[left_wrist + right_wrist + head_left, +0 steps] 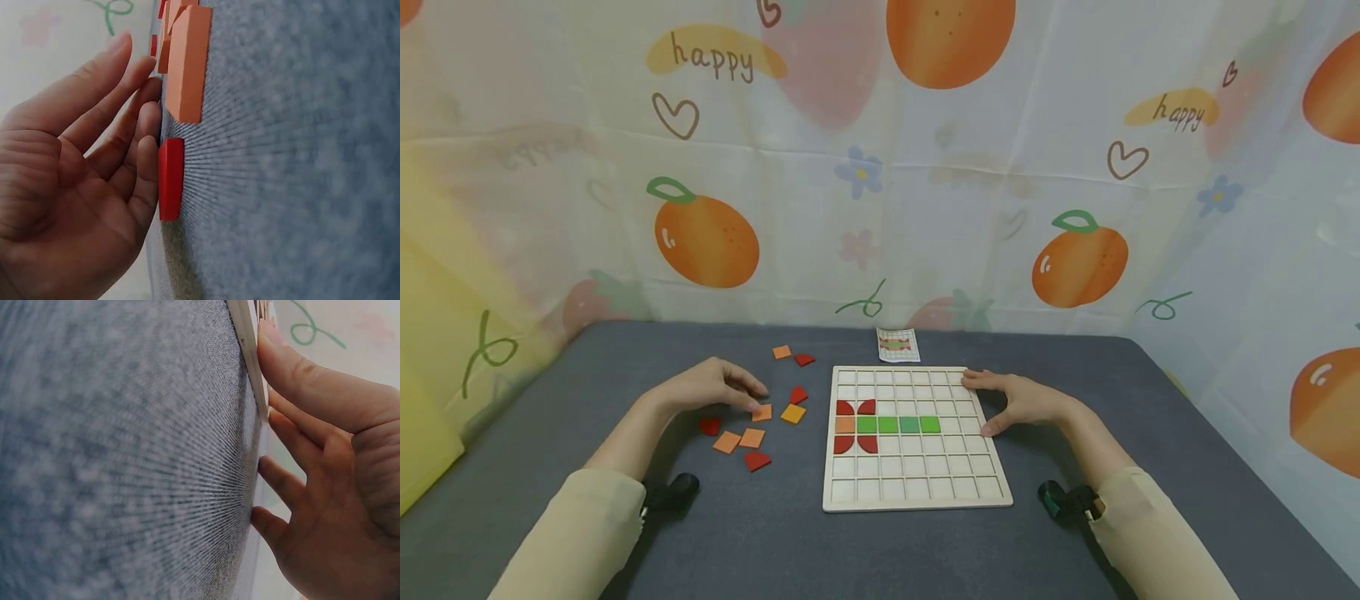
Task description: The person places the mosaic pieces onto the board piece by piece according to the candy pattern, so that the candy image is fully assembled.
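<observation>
A white grid board [917,492] lies on the table. On its left side, red quarter-round tiles [844,445] surround an orange square tile [845,424], and a row of green square tiles [888,424] runs rightward. My left hand [718,386] hovers low over loose pieces, its thumb tip at an orange tile [764,413]; whether it touches is unclear. In the left wrist view, fairly straight fingers [125,147] hang beside a red tile [171,179]. My right hand [1026,402] rests with spread fingers on the board's right edge, thumb on the rim [245,350].
Several loose orange tiles [727,442] and red tiles [757,460] lie left of the board, with a yellow-orange tile [793,414] nearer it. Behind the board lies a small printed card [898,345]. A fruit-patterned curtain [925,233] borders the dark tabletop [760,542].
</observation>
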`<state>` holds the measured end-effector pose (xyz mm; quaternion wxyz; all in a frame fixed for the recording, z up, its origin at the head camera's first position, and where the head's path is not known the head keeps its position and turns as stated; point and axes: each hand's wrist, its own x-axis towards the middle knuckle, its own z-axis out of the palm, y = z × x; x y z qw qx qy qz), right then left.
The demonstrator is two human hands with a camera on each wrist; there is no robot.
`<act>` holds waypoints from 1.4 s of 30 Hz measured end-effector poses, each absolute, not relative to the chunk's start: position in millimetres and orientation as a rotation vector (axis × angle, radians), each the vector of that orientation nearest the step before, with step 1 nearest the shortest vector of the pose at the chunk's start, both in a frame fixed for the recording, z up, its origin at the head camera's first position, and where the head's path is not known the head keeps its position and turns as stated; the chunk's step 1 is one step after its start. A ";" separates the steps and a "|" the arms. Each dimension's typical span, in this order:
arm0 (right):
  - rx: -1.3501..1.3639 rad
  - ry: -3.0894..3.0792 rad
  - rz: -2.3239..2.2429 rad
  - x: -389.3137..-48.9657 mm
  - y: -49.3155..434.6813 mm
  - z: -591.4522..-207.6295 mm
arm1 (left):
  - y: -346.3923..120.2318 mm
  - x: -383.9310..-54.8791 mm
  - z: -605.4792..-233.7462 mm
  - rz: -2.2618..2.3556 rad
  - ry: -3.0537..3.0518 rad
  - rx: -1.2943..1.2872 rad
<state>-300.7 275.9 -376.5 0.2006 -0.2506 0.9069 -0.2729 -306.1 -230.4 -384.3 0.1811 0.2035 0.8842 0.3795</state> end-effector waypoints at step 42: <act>-0.731 2.519 -0.784 -302.1 277.3 -377.8 | -216.5 -303.4 -381.4 1.201 2.381 0.620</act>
